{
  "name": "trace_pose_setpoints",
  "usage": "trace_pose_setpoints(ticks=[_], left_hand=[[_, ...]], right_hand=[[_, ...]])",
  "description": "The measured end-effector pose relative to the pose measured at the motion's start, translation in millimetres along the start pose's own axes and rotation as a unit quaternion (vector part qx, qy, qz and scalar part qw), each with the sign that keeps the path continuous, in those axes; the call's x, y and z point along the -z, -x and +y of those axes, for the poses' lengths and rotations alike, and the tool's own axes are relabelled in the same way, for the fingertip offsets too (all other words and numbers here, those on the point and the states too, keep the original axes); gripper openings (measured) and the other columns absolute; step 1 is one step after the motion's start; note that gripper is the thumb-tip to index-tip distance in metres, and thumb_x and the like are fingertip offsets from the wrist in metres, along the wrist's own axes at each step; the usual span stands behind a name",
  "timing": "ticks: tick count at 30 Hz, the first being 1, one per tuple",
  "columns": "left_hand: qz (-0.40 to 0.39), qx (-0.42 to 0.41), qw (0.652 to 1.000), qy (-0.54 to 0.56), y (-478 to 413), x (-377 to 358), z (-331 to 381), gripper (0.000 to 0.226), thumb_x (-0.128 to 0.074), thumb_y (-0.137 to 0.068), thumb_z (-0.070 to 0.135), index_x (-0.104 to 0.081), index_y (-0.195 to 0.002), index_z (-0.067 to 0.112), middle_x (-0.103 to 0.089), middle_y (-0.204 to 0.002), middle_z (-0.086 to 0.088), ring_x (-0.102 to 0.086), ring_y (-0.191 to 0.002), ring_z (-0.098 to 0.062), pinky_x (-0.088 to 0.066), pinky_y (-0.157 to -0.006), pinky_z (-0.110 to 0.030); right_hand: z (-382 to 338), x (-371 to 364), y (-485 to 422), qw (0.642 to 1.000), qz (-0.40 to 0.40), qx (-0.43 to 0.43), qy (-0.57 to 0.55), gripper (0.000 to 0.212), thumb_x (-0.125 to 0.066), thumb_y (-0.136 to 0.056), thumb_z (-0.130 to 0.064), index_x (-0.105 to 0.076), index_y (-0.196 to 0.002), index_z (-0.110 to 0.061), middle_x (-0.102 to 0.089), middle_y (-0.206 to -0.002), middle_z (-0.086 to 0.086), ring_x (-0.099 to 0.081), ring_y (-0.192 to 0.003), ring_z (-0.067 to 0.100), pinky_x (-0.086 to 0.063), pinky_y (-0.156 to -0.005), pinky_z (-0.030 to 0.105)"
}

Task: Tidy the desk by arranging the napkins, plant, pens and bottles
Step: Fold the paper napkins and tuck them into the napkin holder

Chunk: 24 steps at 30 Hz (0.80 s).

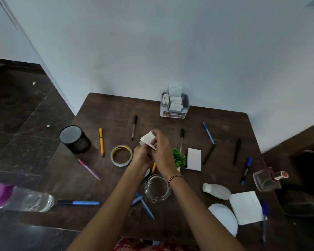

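Over the middle of the dark wooden desk (107, 109), my left hand (142, 154) and my right hand (161, 151) together pinch a white folded napkin (148, 139). A small green plant (179, 157) stands just right of my right hand. A folded napkin (194, 159) lies beside it, and another napkin (246, 207) lies at the front right. A grey holder (174, 105) at the back holds napkins. Several pens lie scattered, among them a yellow pen (101, 141) and a blue pen (208, 132). A white bottle (217, 191) lies on its side.
A black mesh pen cup (74, 139) stands at left, a tape roll (121, 155) near my left hand. A clear bottle with a purple cap (20, 198) lies at the front left edge. A glass jug (157, 189) sits under my right wrist; a glass jar (267, 179) lies at right.
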<state>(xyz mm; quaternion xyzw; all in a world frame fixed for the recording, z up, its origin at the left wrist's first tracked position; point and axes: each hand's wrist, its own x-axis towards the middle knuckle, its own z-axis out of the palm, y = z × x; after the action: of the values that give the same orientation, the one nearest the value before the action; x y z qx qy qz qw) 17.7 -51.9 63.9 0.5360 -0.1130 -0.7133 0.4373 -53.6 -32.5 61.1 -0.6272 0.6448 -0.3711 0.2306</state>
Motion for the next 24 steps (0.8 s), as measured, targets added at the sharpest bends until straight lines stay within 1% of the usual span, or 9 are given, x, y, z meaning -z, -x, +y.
trace_pose_setpoints(ticks=[2,4,7,11,15,17,20,22,24], left_hand=[[-0.006,0.001,1.0,0.028,-6.3,-9.4,1.2,0.021,-0.041,-0.096,0.001,-0.056,-0.083,0.001,-0.064,-0.069,-0.012,-0.065,-0.045,-0.013,-0.052,-0.044,-0.019],[-0.035,0.019,0.996,0.082,-11.2,-15.3,3.4,0.035,-0.035,-0.102,0.024,-0.058,-0.086,0.003,-0.068,-0.062,-0.009,-0.067,-0.054,-0.017,-0.056,-0.055,-0.025],[-0.066,0.028,0.993,0.09,-20.6,-24.4,6.8,0.051,-0.039,-0.096,0.049,-0.061,-0.097,0.004,-0.064,-0.076,-0.008,-0.065,-0.072,-0.02,-0.054,-0.065,-0.031],[0.021,0.02,0.999,0.034,-37.5,-38.1,6.0,0.035,-0.044,-0.099,0.023,-0.052,-0.12,-0.004,-0.061,-0.087,-0.014,-0.061,-0.077,-0.025,-0.052,-0.066,-0.035],[0.022,0.032,0.997,0.07,-45.8,-58.2,10.7,0.037,-0.041,-0.1,0.02,-0.046,-0.125,-0.006,-0.06,-0.108,-0.022,-0.059,-0.097,-0.033,-0.046,-0.097,-0.048],[-0.005,0.045,0.993,0.108,-52.7,-67.1,10.3,0.039,-0.041,-0.099,0.022,-0.048,-0.126,-0.005,-0.062,-0.104,-0.018,-0.059,-0.097,-0.03,-0.041,-0.104,-0.048],[-0.036,0.038,0.99,0.133,-67.5,-80.2,8.3,0.039,-0.041,-0.099,0.021,-0.049,-0.129,-0.002,-0.064,-0.101,-0.013,-0.059,-0.097,-0.027,-0.036,-0.109,-0.049],[-0.044,0.034,0.991,0.125,-73.1,-91.0,8.8,0.035,-0.042,-0.099,0.02,-0.051,-0.126,-0.001,-0.063,-0.098,-0.012,-0.06,-0.091,-0.025,-0.042,-0.102,-0.047],[-0.013,0.025,0.996,0.084,-79.9,-102.2,9.8,0.032,-0.047,-0.098,0.018,-0.051,-0.122,-0.001,-0.062,-0.097,-0.012,-0.06,-0.087,-0.024,-0.048,-0.091,-0.043]], right_hand=[[3.3,7.4,-5.6,1.0,0.006,0.007,0.0,0.048,-0.064,-0.084,-0.011,-0.047,-0.128,-0.019,-0.056,-0.104,0.002,-0.054,-0.099,0.016,-0.05,-0.085,0.032],[5.5,15.2,-10.4,1.0,-0.003,0.009,0.002,0.046,-0.062,-0.087,-0.017,-0.046,-0.13,-0.017,-0.056,-0.107,0.004,-0.052,-0.101,0.016,-0.048,-0.086,0.031],[10.2,22.0,-19.1,0.999,-0.032,0.001,0.022,0.049,-0.058,-0.09,-0.017,-0.041,-0.136,-0.019,-0.057,-0.113,0.005,-0.052,-0.105,0.014,-0.047,-0.089,0.028],[17.8,31.6,-31.3,0.998,-0.062,-0.013,-0.016,0.042,-0.057,-0.091,-0.018,-0.047,-0.132,-0.017,-0.06,-0.111,0.003,-0.057,-0.102,0.012,-0.049,-0.086,0.021],[36.3,40.6,-47.5,0.991,0.093,-0.08,-0.059,0.029,-0.064,-0.086,-0.023,-0.056,-0.113,-0.018,-0.056,-0.102,-0.004,-0.054,-0.095,0.008,-0.047,-0.082,0.022],[48.6,45.0,-57.6,0.97,0.105,-0.192,-0.107,0.04,-0.071,-0.081,-0.03,-0.053,-0.114,-0.017,-0.054,-0.105,-0.003,-0.054,-0.097,0.01,-0.046,-0.08,0.021],[56.8,52.4,-70.9,0.876,0.005,-0.378,-0.298,0.044,-0.075,-0.077,-0.027,-0.056,-0.113,-0.01,-0.063,-0.108,0.005,-0.062,-0.098,0.018,-0.054,-0.082,0.032],[63.5,54.0,-78.5,0.844,-0.001,-0.397,-0.361,0.039,-0.074,-0.078,-0.018,-0.062,-0.114,-0.005,-0.068,-0.106,0.011,-0.065,-0.097,0.025,-0.055,-0.085,0.039],[73.7,57.0,-90.7,0.846,0.042,-0.383,-0.369,0.034,-0.072,-0.079,-0.014,-0.065,-0.111,-0.005,-0.069,-0.103,0.012,-0.066,-0.096,0.025,-0.056,-0.085,0.04]])
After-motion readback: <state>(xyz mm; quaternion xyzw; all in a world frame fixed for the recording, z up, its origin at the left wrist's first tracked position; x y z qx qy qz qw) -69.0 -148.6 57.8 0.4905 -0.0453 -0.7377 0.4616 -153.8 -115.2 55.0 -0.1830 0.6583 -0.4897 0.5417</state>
